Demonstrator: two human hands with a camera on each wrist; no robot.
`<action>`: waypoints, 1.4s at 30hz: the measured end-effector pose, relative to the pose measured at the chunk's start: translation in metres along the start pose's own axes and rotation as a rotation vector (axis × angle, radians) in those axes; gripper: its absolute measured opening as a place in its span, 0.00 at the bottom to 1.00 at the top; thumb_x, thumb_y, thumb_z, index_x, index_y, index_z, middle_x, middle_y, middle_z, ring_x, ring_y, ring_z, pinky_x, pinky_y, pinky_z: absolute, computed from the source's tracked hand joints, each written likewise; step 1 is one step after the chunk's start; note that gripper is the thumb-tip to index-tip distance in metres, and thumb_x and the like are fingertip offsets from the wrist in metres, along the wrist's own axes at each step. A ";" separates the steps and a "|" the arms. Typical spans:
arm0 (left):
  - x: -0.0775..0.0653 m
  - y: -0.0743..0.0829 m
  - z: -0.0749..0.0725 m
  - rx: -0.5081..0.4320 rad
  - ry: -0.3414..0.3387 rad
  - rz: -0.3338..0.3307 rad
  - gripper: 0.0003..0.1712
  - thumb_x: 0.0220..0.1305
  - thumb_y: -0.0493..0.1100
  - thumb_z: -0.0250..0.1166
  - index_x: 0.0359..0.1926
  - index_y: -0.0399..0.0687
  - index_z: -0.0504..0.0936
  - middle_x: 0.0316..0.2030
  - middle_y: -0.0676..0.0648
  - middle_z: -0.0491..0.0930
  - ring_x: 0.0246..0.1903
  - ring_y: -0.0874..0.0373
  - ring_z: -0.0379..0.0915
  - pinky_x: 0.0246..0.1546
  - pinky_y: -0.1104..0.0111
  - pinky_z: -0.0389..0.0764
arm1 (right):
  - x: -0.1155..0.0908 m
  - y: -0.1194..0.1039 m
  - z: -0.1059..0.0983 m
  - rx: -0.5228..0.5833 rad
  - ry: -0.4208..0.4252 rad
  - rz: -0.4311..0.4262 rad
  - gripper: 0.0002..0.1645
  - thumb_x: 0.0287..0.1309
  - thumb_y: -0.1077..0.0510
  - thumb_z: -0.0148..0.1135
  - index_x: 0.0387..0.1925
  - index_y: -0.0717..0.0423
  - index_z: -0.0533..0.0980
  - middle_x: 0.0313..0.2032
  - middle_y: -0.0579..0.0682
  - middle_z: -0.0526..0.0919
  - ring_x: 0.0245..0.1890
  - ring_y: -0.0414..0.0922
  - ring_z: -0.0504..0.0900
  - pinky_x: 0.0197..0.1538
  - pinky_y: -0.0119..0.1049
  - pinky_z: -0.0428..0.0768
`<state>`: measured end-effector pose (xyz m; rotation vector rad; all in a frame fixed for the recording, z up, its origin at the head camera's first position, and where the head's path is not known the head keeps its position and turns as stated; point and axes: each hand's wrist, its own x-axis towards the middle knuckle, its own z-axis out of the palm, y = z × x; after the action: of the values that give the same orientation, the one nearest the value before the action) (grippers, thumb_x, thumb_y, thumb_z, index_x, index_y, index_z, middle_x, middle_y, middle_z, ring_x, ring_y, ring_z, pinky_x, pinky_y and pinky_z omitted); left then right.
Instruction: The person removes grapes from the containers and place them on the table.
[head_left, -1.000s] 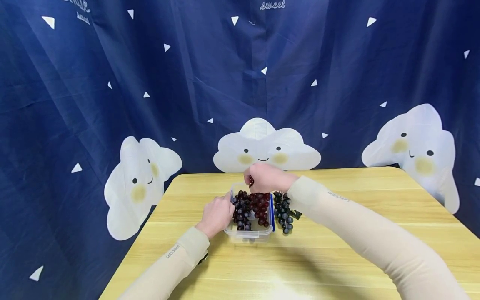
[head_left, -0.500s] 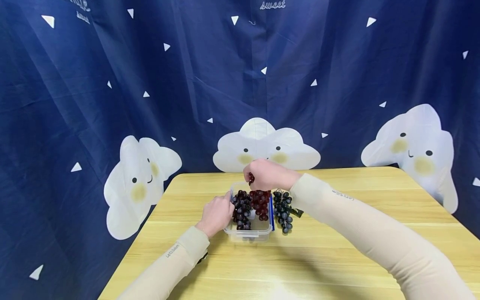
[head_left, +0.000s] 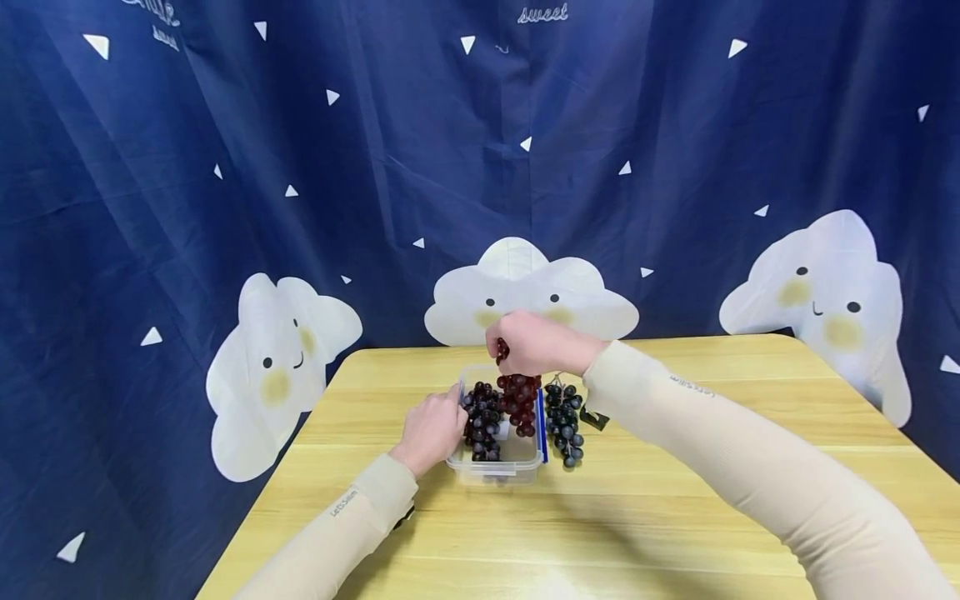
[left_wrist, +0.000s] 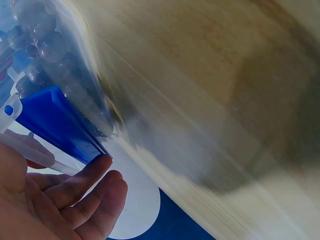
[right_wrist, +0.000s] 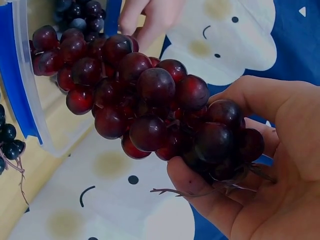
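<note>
My right hand (head_left: 528, 343) grips a bunch of red grapes (right_wrist: 142, 92) by its stem end. The bunch hangs down over the right half of a clear plastic container (head_left: 495, 469), its lower grapes overlapping the inside in the head view. A bunch of dark purple grapes (head_left: 482, 421) lies in the container's left half. My left hand (head_left: 432, 427) holds the container's left side, fingers at a blue clip flap (left_wrist: 57, 122) and thumb at the rim.
Just right of the container, a bunch of black grapes (head_left: 564, 425) lies on the wooden table (head_left: 675, 492). A small dark object (head_left: 595, 418) is beside it. A blue curtain (head_left: 390, 167) with white clouds hangs behind the table.
My right hand has risen slightly, lifting the red grapes higher out of the container. The left hand stays at the container's left side.
</note>
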<state>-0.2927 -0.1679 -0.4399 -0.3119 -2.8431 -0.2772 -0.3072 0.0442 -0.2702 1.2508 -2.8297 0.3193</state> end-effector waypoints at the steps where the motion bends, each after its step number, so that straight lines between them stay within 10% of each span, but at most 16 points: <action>1: 0.000 0.000 0.000 0.000 0.000 0.000 0.32 0.70 0.44 0.53 0.73 0.44 0.68 0.44 0.41 0.86 0.42 0.46 0.82 0.33 0.52 0.82 | -0.001 0.000 -0.001 0.006 -0.001 0.002 0.09 0.48 0.65 0.69 0.34 0.53 0.83 0.36 0.46 0.85 0.37 0.44 0.81 0.42 0.36 0.81; 42: -0.001 0.002 -0.001 -0.008 0.006 0.003 0.31 0.70 0.44 0.53 0.71 0.39 0.70 0.46 0.39 0.86 0.44 0.43 0.82 0.37 0.50 0.84 | -0.042 0.022 -0.039 0.007 0.111 0.042 0.06 0.50 0.64 0.68 0.33 0.54 0.83 0.33 0.46 0.84 0.32 0.44 0.77 0.41 0.39 0.78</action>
<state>-0.2908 -0.1665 -0.4391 -0.3164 -2.8358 -0.2884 -0.2972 0.0965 -0.2406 1.1387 -2.7661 0.3872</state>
